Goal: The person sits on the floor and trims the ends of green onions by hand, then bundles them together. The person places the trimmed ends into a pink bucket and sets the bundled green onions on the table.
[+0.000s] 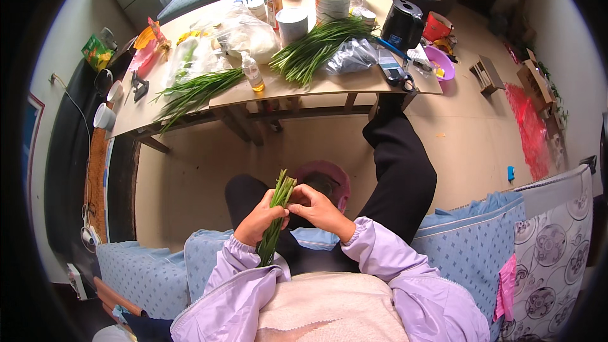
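Note:
My left hand (261,219) grips a bunch of long green stalks, apparently garlic chives (283,190), around the middle. The cut, paler ends point up and away from me, and the leaves hang down toward my lap. My right hand (321,210) is against the right side of the bunch, thumb and forefinger close together at the stalks. Whether a single stalk is pinched between them is too small to tell. Beyond my hands, on the floor between my legs, stands a pink basin (343,178) with something dark in it, partly hidden by my right hand.
Across from me, a table (185,114) bears a large heap of chives (323,50), a smaller bunch (202,92), a pump bottle (252,73), white tubs (292,26), a black kettle (403,23), a phone (390,65) and scissors (407,81). A blue-covered sofa (142,266) is around me.

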Demonstrator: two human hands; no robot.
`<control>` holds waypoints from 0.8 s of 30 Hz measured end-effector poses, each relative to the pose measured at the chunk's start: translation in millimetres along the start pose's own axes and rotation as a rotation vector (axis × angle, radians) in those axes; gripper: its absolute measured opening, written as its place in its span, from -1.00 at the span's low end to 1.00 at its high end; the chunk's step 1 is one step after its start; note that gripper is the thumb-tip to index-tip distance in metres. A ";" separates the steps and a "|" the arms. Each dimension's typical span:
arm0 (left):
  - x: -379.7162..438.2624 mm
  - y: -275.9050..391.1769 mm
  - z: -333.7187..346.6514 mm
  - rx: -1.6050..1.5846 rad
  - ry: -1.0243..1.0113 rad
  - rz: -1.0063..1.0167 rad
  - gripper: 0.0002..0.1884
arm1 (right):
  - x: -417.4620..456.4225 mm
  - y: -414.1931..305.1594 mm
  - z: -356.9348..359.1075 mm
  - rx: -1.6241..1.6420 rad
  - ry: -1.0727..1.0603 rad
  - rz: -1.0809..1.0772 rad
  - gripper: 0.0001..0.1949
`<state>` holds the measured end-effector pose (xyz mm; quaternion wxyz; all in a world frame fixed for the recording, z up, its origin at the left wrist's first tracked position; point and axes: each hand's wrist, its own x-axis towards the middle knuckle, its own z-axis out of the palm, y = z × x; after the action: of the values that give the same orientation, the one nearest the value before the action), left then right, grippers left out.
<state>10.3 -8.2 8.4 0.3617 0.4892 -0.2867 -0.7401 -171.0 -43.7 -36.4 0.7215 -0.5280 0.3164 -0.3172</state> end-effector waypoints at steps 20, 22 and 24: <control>34.5 -3.8 -2.6 -0.168 -0.140 -0.078 -0.50 | -5.7 8.3 -14.7 0.018 0.280 -0.017 -0.88; 30.5 -2.0 -6.4 -0.144 -0.122 -0.113 -0.57 | -7.6 11.6 -14.3 0.078 0.262 -0.030 -0.89; 26.6 -2.0 -13.3 -0.171 -0.163 -0.157 -0.59 | -11.1 5.5 -11.9 -0.020 0.262 -0.063 -0.90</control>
<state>15.3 -29.6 -11.7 0.3186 0.4159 -0.2115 -0.8251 -186.4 -40.3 -43.2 0.6582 -0.4991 0.3943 -0.4028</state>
